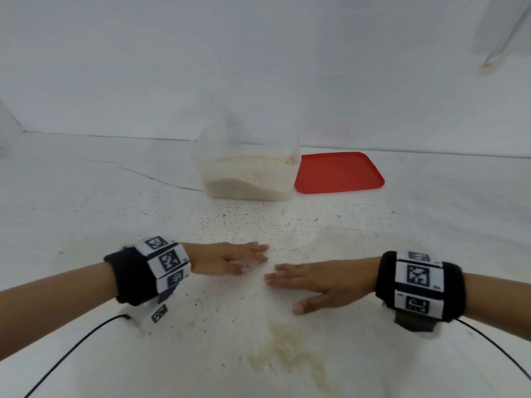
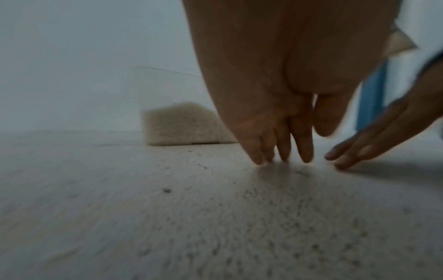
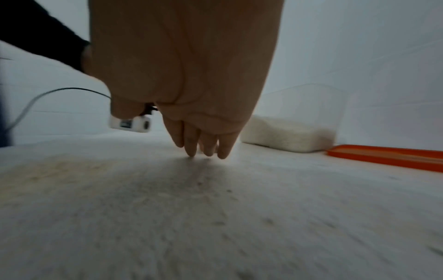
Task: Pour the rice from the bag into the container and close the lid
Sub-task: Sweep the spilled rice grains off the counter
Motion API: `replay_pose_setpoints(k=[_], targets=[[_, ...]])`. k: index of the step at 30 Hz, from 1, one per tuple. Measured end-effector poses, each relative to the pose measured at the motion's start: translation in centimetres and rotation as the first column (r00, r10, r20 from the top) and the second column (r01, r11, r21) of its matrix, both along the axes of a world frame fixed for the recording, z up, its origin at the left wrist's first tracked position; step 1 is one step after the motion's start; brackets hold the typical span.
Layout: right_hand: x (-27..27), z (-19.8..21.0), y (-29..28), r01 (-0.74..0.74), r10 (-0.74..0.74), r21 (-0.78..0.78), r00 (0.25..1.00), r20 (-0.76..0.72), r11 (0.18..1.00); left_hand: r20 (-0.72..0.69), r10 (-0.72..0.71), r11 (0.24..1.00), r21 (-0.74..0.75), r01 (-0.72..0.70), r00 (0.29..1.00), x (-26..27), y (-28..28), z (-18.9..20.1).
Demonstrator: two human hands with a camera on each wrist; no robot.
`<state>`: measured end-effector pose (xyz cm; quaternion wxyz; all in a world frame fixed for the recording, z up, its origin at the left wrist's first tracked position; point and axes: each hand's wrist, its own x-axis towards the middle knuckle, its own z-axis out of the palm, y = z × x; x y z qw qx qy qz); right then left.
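Resting both flat, empty hands, left hand (image 1: pixel 230 258) and right hand (image 1: pixel 319 282), fingers straight on the white desk (image 1: pixel 373 231), I judged spilled rice grains (image 1: pixel 287 351) needed gathering before the clear plastic container (image 1: pixel 247 168).

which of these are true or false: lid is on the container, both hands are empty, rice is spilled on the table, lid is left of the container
The red lid is on the container: false, it lies flat on the table.
The left hand and right hand hold nothing: true.
Spilled rice lies on the table near the person: true.
The lid lies left of the container: false, it lies to its right.
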<state>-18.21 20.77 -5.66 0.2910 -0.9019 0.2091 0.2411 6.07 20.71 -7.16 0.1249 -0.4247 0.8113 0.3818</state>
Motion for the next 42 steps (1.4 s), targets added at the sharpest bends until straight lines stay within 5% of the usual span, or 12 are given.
replay_pose_setpoints(k=[3,6,9,12,16,20,23,25,32,38,42], targets=[[-2.1,0.4,-0.9,0.189,-0.188,-0.044,0.982,0.037,0.981,-0.302,0.294,0.952,0.009,-0.306,0.907,1.8,0.5,1.0],[-3.6,-0.3,-1.8,0.328,-0.327,-0.127,0.945,0.026,0.936,-0.417,0.35,0.84,-0.258,-0.478,0.839,3.8,0.8,0.7],[-3.8,-1.1,-1.7,0.229,-0.254,-0.22,0.963,-0.091,0.948,-0.414,0.34,0.7,-0.487,-0.522,0.844,6.2,1.0,0.1],[-2.9,-1.3,-0.3,0.097,-0.135,-0.205,0.975,-0.177,0.974,-0.341,0.421,0.638,-0.547,-0.542,0.841,8.2,1.3,0.0],[-1.8,-1.4,2.1,0.041,-0.074,-0.18,0.98,-0.183,0.983,0.084,0.572,0.748,-0.462,-0.477,0.816,9.2,2.4,-1.0],[-1.4,-0.4,3.6,0.197,-0.205,-0.086,0.973,-0.109,0.977,0.288,0.52,0.839,-0.347,-0.418,0.804,7.8,3.6,-1.8],[-3.1,0.6,5.2,0.489,-0.491,-0.084,0.871,0.001,0.868,0.288,0.358,0.917,-0.288,-0.276,0.888,4.3,4.4,-1.8],[-4.9,0.8,6.7,0.616,-0.626,-0.135,0.778,-0.056,0.777,0.281,0.209,0.958,-0.25,-0.139,0.937,1.5,5.6,-1.7],[-10.6,0.3,9.7,0.765,-0.793,-0.208,0.587,-0.164,0.61,0.102,-0.204,0.975,-0.065,0.211,0.974,-4.7,11.2,-0.8],[-10.1,-0.5,11.7,0.677,-0.696,-0.17,0.677,-0.24,0.717,-0.098,0.007,0.992,-0.125,-0.02,0.995,-3.5,12.9,1.3],[-8.5,-0.4,13.5,0.621,-0.644,-0.17,0.732,-0.222,0.765,0.046,0.177,0.984,-0.015,-0.177,0.983,-0.4,14.2,1.8]])
